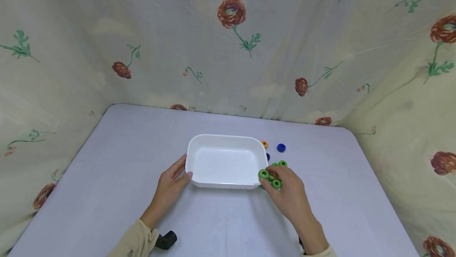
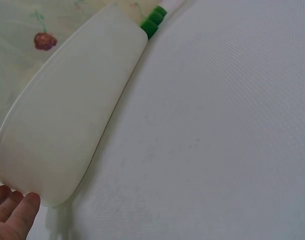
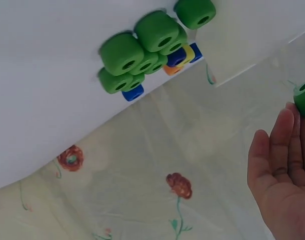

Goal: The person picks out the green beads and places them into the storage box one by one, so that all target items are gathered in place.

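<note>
A white plastic tray (image 1: pixel 224 166) with rounded corners sits in the middle of the table. My left hand (image 1: pixel 170 185) holds its left end, thumb at the front corner and fingers along the side; the left wrist view shows the fingers (image 2: pixel 23 215) against the wall. Between thumb and fingertips my right hand (image 1: pixel 290 193) pinches a green bead (image 1: pixel 263 174) with a hole, close to the tray's right rim. Several other green beads (image 3: pixel 122 52) lie in a cluster on the table beside that end, partly hidden by the right hand in the head view.
Beyond the green cluster are a blue bead (image 1: pixel 281 147) and an orange bead (image 1: pixel 265 144); a yellow bead (image 3: pixel 186 56) shows in the right wrist view. A black object (image 1: pixel 166 240) is by the left sleeve. Flowered cloth (image 1: pixel 231 51) hangs behind the white-covered table (image 1: pixel 142 138).
</note>
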Tool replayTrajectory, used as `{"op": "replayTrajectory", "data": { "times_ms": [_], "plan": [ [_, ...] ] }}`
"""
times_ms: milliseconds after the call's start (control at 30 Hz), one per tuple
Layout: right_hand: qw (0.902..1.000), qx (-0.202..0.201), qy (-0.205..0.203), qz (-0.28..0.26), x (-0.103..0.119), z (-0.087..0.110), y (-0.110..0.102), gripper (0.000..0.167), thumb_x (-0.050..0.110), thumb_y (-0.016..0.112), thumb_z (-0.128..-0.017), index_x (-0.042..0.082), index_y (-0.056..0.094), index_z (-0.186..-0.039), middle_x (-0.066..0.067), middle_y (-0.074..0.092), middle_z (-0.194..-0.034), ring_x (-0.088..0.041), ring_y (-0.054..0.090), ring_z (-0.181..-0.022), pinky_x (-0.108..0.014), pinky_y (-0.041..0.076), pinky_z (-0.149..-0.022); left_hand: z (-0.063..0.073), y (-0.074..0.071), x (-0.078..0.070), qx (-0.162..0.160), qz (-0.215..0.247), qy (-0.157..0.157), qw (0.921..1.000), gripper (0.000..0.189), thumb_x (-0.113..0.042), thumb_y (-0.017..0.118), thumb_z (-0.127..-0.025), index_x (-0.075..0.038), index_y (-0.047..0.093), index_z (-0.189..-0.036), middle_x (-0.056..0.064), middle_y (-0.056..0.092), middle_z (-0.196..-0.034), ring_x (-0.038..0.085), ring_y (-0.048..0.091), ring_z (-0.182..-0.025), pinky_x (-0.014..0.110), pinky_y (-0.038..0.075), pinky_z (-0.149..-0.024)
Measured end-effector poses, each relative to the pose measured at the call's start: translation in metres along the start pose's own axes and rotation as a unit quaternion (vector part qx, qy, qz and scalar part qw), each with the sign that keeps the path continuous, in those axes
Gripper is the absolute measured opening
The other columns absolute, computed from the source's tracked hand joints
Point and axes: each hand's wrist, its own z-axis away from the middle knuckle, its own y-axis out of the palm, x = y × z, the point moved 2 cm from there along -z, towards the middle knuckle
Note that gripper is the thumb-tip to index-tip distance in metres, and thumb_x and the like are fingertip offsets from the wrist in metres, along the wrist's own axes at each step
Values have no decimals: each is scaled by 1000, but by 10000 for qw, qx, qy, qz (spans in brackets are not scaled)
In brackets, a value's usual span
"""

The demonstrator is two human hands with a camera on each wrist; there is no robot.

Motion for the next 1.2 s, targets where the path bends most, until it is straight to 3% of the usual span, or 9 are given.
{"op": "replayTrajectory", "data": {
  "times_ms": [267,533,933,1200],
  "plan": [
    [9996,267,-89,-7,7,-17,15,28,15,83,-83,7,72,-108,-5,71,-96,-20,65,-87,-31,55,-72,0,0,3,32,62,-116,9999,62,-12,64,-97,-10,39,-154,8,42,-160,26,43,-147,38,38,-119],
    [9985,488,-227,124,7,-30,31,28,14,83,-82,7,72,-106,-5,72,-97,-20,65,-87,-33,56,-73,2,1,5,46,8,-115,9999,62,-14,64,-98,-11,40,-154,8,42,-160,26,43,-147,38,39,-119],
    [9882,1508,174,211,12,-56,54,27,20,79,-87,5,72,-107,-6,72,-98,-20,65,-88,-33,58,-78,-1,-1,2,46,39,-25,10000,62,-13,64,-98,-11,40,-154,7,41,-160,25,43,-147,37,39,-118],
    [9802,1939,311,237,11,-67,67,23,18,78,-87,3,74,-105,-10,74,-98,-20,67,-87,-35,59,-78,0,0,0,22,26,-34,10000,62,-13,64,-98,-11,40,-154,7,41,-160,26,43,-147,37,40,-118]
  ]
}}
